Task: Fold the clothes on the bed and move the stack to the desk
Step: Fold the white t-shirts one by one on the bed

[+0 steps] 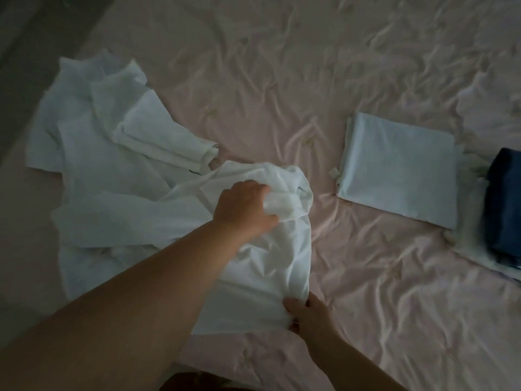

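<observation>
**Me:** Fabric is bunched in both my hands. My left hand [244, 206] has its fingers curled into the upper part of the white garment [265, 258], and my right hand [306, 313] pinches its near hem, close to me on the pink bed sheet [380, 277].

**You:** What could spoil it from here?

**Me:** Mostly the pile. This garment touches, and probably overlaps, the other white clothes [107, 142] spread out to my left. If I lift without separating them, a sleeve from the pile may drag along and tangle. The cloth is also thin and limp, so a loose pinch at the hem could let it slide out and collapse into a heap, I think.

**You:** And the pieces already done?

**Me:** A folded white piece [400, 170] lies to my right, well apart from my hands, with a folded dark blue piece [504, 204] beyond it at the frame's border. A wide sweep rightward could knock their edges open.

**You:** Where is there room?

**Me:** Between the garment and the folded white piece there's a bare stretch of wrinkled sheet, and more beyond toward the far side. The bed's left edge [42, 88] runs close behind the pile, so I'd judge spreading out toward the middle safer than leftward. I can't see the desk.
</observation>
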